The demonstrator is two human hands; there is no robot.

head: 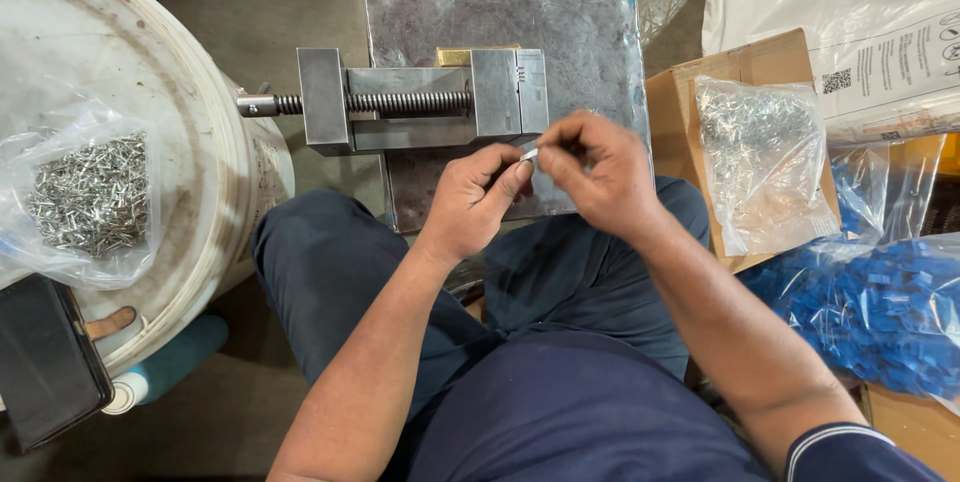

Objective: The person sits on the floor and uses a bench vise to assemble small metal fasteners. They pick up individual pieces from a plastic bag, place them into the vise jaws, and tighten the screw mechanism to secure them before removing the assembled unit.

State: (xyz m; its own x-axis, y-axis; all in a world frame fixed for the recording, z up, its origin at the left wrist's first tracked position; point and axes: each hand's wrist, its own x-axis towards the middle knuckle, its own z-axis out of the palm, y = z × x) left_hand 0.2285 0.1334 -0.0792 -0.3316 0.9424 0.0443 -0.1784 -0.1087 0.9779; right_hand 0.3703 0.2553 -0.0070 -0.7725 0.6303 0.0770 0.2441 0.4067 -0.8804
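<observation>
My left hand (472, 200) and my right hand (597, 170) meet above my lap, both pinching a small shiny metal piece (529, 154) between their fingertips. Just beyond them a steel vise (420, 99) with a threaded screw lies on a metal plate (560, 32). A small brass-coloured block (462, 56) sits at the vise's jaw. What lies inside my palms is hidden.
A white bucket lid (150, 132) on the left carries a clear bag of small metal pins (88, 192) and a black phone (45, 357). On the right a cardboard box (720, 82) holds a bag of metal parts (765, 157); a bag of blue plastic parts (880, 312) lies beside it.
</observation>
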